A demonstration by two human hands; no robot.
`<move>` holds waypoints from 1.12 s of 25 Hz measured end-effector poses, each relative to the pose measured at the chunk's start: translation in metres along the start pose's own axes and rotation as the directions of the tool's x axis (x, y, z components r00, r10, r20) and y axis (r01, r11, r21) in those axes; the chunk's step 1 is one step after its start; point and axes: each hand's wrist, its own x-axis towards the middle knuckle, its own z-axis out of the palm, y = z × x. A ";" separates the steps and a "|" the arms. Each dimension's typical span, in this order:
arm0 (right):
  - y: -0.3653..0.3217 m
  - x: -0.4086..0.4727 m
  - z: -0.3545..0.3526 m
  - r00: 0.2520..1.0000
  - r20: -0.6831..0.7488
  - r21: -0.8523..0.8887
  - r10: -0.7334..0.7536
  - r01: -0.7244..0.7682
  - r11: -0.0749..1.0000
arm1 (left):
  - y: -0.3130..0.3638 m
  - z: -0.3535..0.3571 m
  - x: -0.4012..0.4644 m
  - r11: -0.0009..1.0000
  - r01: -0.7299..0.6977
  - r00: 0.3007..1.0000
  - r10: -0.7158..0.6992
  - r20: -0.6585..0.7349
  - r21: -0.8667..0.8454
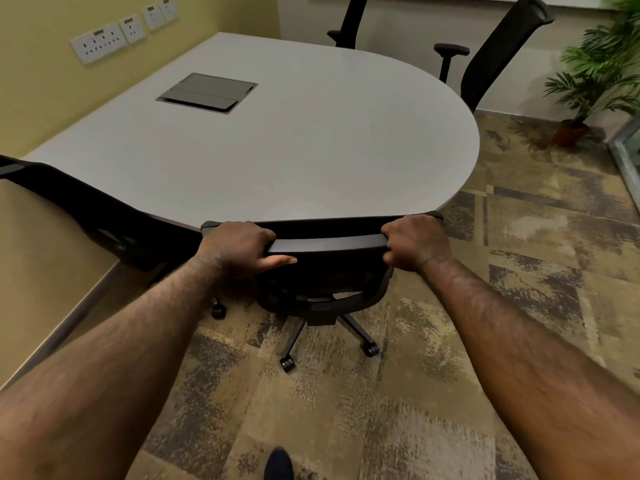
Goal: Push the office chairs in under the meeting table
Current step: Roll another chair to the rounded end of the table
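A black office chair [327, 271] stands at the near rounded edge of the grey meeting table [311, 140], its backrest top touching the table's edge and its seat hidden beneath. My left hand [239, 245] grips the left end of the backrest's top bar. My right hand [414, 242] grips the right end. Its wheeled base [329, 337] sits on the carpet on my side of the table. Another black chair [90, 209] is at the table's left side. Two more chairs [498, 53] stand along the far side, one [348, 22] partly cut off.
A low beige surface [41, 254] lies at the left, next to the left chair. A potted plant [595, 74] stands in the far right corner beside a glass panel [627, 150]. Wall sockets [121, 32] line the yellow wall. A cable box [207, 93] is set in the tabletop.
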 end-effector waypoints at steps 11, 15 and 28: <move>-0.009 0.032 0.007 1.000 -0.007 -0.009 0.020 -0.020 1.000 | -0.026 0.001 0.010 1.000 -0.006 1.000 0.006 -0.018 0.013; -0.010 0.042 0.008 0.999 -0.020 0.006 0.027 -0.027 1.000 | -0.035 0.003 0.016 1.000 -0.004 0.999 0.005 -0.033 0.020; -0.016 0.065 0.005 1.000 0.029 0.036 0.006 -0.007 0.999 | -0.057 0.005 0.028 1.000 -0.005 0.999 0.005 -0.040 0.015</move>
